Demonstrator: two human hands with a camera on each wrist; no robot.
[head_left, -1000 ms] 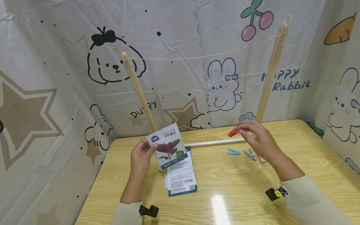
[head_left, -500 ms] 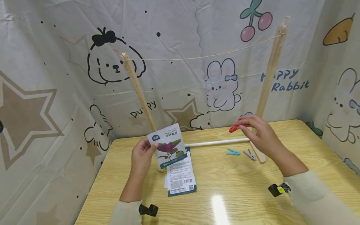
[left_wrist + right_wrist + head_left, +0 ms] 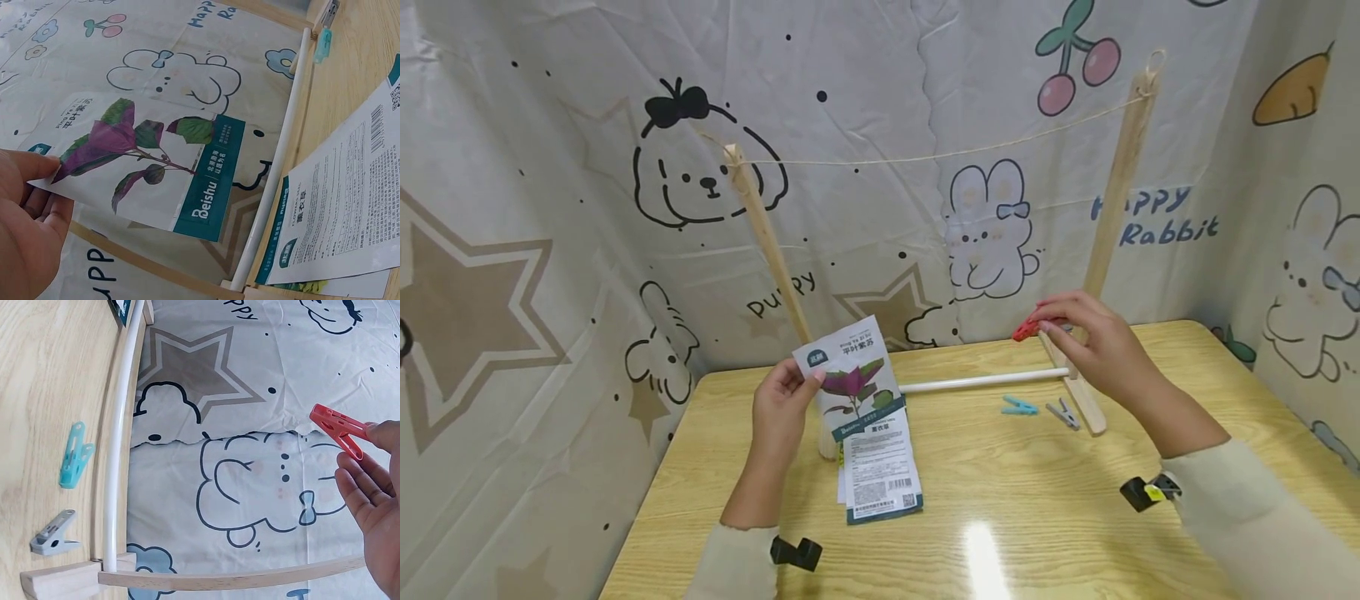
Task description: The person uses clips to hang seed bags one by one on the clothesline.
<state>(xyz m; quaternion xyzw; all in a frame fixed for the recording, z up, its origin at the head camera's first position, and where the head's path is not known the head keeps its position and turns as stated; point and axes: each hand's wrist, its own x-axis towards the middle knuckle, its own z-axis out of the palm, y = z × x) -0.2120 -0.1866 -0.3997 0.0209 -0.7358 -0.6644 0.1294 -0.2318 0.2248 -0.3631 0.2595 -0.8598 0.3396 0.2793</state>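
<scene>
- Rising a little since the earlier frames, the right hand (image 3: 1093, 346) is lifting the red plastic clothes peg (image 3: 1028, 329) higher, and the left hand (image 3: 781, 410) is raising the white seed packet with the purple-leaved plant picture (image 3: 852, 385) slightly.
- Right thumb and forefinger are pinching the peg's tail end; the remaining fingers (image 3: 359, 494) are lying fairly straight.
- Left fingers are curling behind the packet's corner, the thumb pressing its front.
- Below that packet, more printed packets (image 3: 880, 467) are lying on the pale wooden table (image 3: 1045, 508), perhaps two or three stacked.
- Under the right hand, a turquoise peg (image 3: 1019, 406) and a grey peg (image 3: 1063, 412) are lying beside a white rod (image 3: 985, 381).
</scene>
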